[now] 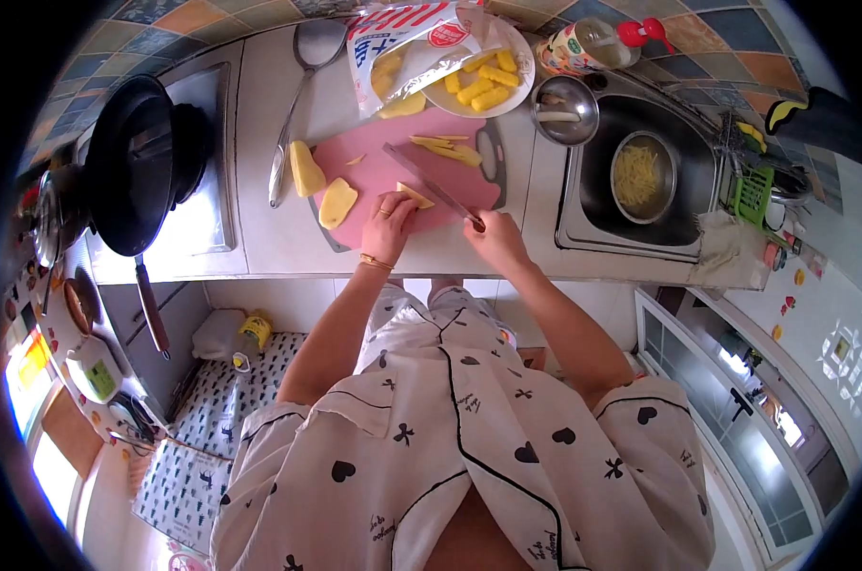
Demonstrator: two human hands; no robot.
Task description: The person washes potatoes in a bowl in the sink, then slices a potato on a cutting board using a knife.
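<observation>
On the pink cutting board [355, 152] my left hand [390, 226] presses down a piece of peeled potato [415, 196] with bent fingers. A ring and a bracelet show on that hand. My right hand [495, 240] is wrapped round the handle of a kitchen knife [429, 181], its blade slanting up and left just beside the potato piece. Cut potato strips [447, 148] lie at the board's upper right. A flat potato slice [337, 203] rests at the left edge, with a larger potato chunk [306, 169] above it.
Behind the board are an opened plastic bag [407, 52] and a plate [518, 95] with yellow sticks. A metal bowl [565, 110] stands by the sink [583, 205], which holds a bowl of potato shreds [643, 176]. A skimmer [297, 105] lies left; a black wok [126, 171] sits farther left.
</observation>
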